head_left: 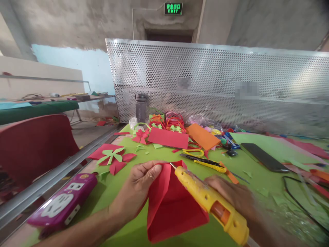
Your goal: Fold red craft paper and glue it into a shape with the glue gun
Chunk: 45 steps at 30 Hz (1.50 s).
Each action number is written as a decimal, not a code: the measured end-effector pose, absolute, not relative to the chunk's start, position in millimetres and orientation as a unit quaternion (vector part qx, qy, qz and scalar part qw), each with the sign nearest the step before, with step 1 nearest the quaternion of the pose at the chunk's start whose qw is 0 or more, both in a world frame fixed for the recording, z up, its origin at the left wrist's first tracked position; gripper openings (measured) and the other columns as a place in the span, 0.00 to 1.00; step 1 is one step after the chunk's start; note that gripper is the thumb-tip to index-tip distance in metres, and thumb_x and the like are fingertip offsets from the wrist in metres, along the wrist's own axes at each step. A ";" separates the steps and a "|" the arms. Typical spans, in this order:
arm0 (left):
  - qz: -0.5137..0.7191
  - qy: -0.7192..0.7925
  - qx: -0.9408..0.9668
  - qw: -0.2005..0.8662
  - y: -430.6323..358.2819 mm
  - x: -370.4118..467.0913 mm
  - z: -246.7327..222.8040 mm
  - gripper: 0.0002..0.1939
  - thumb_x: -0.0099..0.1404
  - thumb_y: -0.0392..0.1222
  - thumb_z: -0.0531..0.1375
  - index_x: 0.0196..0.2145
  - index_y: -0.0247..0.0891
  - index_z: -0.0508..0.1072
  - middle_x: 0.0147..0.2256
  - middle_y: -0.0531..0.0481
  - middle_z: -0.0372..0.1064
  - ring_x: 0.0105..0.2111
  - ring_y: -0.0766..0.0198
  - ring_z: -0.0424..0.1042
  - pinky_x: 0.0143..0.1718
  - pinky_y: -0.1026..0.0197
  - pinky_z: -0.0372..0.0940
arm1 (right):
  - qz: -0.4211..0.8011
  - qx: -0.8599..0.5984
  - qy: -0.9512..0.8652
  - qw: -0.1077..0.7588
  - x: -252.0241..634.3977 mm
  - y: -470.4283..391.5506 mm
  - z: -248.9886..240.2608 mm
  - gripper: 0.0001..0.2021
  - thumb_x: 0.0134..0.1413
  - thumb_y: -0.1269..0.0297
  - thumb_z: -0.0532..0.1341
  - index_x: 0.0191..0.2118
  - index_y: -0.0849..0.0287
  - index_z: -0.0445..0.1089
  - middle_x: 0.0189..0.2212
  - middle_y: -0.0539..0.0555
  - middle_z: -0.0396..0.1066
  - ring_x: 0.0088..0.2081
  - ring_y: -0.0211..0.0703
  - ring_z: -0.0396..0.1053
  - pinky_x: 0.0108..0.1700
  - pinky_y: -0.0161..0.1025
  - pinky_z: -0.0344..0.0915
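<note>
Folded red felt [172, 206], shaped like an open pouch, stands in front of me over the green table cover. Its upper left edge is pinched between the thumb and fingers of my left hand [141, 185]. My right hand [228, 195] is wrapped round a yellow glue gun [203, 192], partly hidden behind it and blurred. The gun's metal tip points up and left, at the top edge of the red piece near my left fingertips; whether it touches is hard to tell.
A purple power strip [64, 202] lies at left, near red and green cutouts [110, 156]. Beyond the pouch are yellow scissors [193, 152], a utility knife [205, 163], a red sheet [168, 137] and an orange one [203, 136]. A phone [263, 157] lies right; a perforated metal screen [218, 75] stands behind.
</note>
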<state>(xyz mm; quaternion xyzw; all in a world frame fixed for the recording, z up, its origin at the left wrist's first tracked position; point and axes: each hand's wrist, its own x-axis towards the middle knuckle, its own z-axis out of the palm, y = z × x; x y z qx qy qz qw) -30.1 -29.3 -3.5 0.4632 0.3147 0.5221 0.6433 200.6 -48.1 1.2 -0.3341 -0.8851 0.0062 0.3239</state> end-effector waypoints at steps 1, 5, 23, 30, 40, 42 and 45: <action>0.521 0.314 0.465 0.643 -29.3 -30.6 -4.1 0.09 0.59 0.45 0.61 0.32 0.35 0.75 0.28 0.49 0.74 0.27 0.67 0.72 0.30 0.67 0.65 | 0.002 -0.332 -0.889 0.317 200.5 -48.6 1.9 0.05 0.56 0.68 0.48 0.35 0.51 0.57 0.28 0.48 0.66 0.27 0.39 0.69 0.25 0.35 0.58; 0.521 0.323 0.472 0.634 -28.4 -32.2 -5.3 0.09 0.59 0.44 0.61 0.34 0.36 0.75 0.29 0.49 0.75 0.28 0.66 0.72 0.30 0.67 0.65 | -0.021 -0.331 -0.885 0.326 197.9 -49.7 2.9 0.03 0.56 0.66 0.48 0.33 0.52 0.56 0.26 0.47 0.64 0.24 0.40 0.68 0.22 0.36 0.56; 0.520 0.314 0.517 0.603 -24.6 -39.9 -9.6 0.08 0.60 0.42 0.61 0.36 0.39 0.77 0.31 0.48 0.76 0.31 0.64 0.73 0.33 0.65 0.66 | -0.139 -0.308 -0.883 0.324 191.0 -53.4 18.6 0.08 0.59 0.66 0.47 0.28 0.52 0.52 0.17 0.45 0.61 0.17 0.34 0.64 0.15 0.31 0.57; 0.522 0.311 0.537 0.585 -23.4 -43.7 -12.2 0.09 0.59 0.43 0.61 0.37 0.40 0.77 0.32 0.48 0.77 0.30 0.62 0.73 0.33 0.64 0.67 | -0.142 -0.313 -0.876 0.339 192.7 -50.8 11.3 0.06 0.58 0.64 0.47 0.30 0.52 0.54 0.18 0.46 0.62 0.18 0.36 0.65 0.15 0.33 0.55; 0.504 0.322 0.549 0.584 -26.3 -44.6 -8.1 0.09 0.61 0.43 0.60 0.38 0.40 0.76 0.32 0.48 0.76 0.30 0.62 0.72 0.31 0.64 0.64 | -0.131 -0.324 -0.877 0.329 193.9 -55.7 12.3 0.05 0.56 0.64 0.49 0.29 0.52 0.53 0.19 0.47 0.64 0.19 0.38 0.66 0.15 0.34 0.56; 0.505 0.329 0.547 0.581 -26.5 -44.7 -7.8 0.09 0.60 0.43 0.60 0.38 0.40 0.77 0.32 0.48 0.76 0.30 0.62 0.72 0.31 0.63 0.64 | -0.137 -0.324 -0.886 0.303 193.2 -58.5 20.0 0.06 0.55 0.65 0.51 0.27 0.52 0.53 0.19 0.48 0.65 0.20 0.39 0.66 0.16 0.33 0.57; 0.521 0.350 0.543 0.558 -26.5 -44.7 -7.3 0.10 0.58 0.44 0.62 0.36 0.39 0.77 0.31 0.48 0.76 0.31 0.62 0.72 0.33 0.64 0.65 | -0.138 -0.326 -0.891 0.284 192.9 -62.3 27.0 0.06 0.53 0.65 0.52 0.27 0.52 0.53 0.20 0.49 0.65 0.20 0.39 0.67 0.16 0.33 0.58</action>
